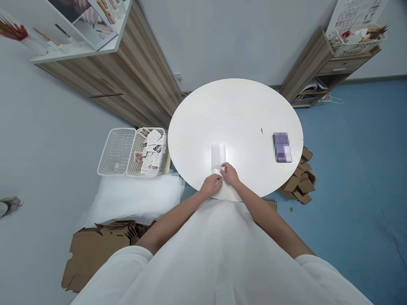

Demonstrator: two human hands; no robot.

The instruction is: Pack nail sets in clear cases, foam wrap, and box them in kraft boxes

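Observation:
A whitish, translucent sheet or sleeve [218, 156] lies on the round white table [235, 101] near its front edge. My left hand [211, 185] is at the near end of the sheet, its fingers bent and closed on it. Close beside it, to the right, my right hand [229, 173] pinches the sheet's near right edge. Both hands almost touch. The fingertips are small in the picture, and the exact fold of the sheet between them is hard to make out.
A phone-like item [282, 147] lies at the table's right. Left stand a basket of cards [149, 152] and a clear-looking basket [117, 151], with white sheets [136, 197] nearer. Cardboard pieces [95, 250] lie lower left; small boxes [299, 184] sit right on the floor.

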